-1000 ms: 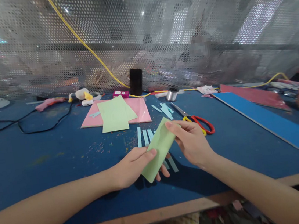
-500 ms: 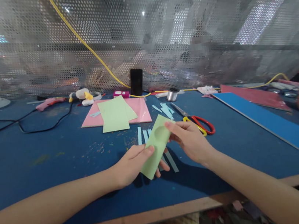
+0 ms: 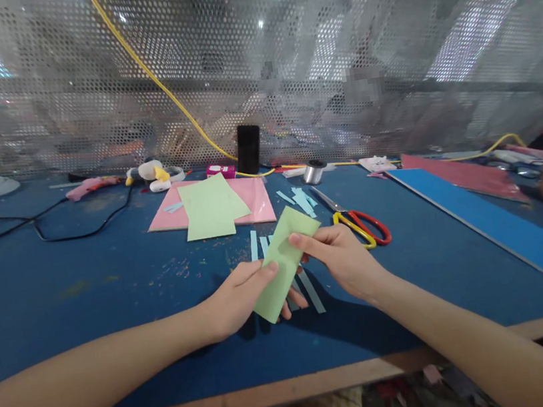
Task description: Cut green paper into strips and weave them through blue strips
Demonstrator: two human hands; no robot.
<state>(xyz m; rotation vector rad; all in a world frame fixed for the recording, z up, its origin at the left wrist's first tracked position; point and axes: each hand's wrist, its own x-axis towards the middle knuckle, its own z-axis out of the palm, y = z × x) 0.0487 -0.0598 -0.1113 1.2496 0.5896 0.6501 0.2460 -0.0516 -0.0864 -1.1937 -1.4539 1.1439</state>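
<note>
Green paper (image 3: 288,270): pale, narrow oblong, held slantwise, plain-faced; possibly folded.

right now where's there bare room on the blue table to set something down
The widest open patch of the blue table lies between the black cable and the left forearm. Another lies between the scissors and the blue board. It is crowded around the pale blue strips partly beneath the held green paper and along the perforated wall.

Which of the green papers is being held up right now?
The narrow green piece, slanted between the left hand and right hand; the wider green sheets lie flat on the pink stack farther back.
</note>
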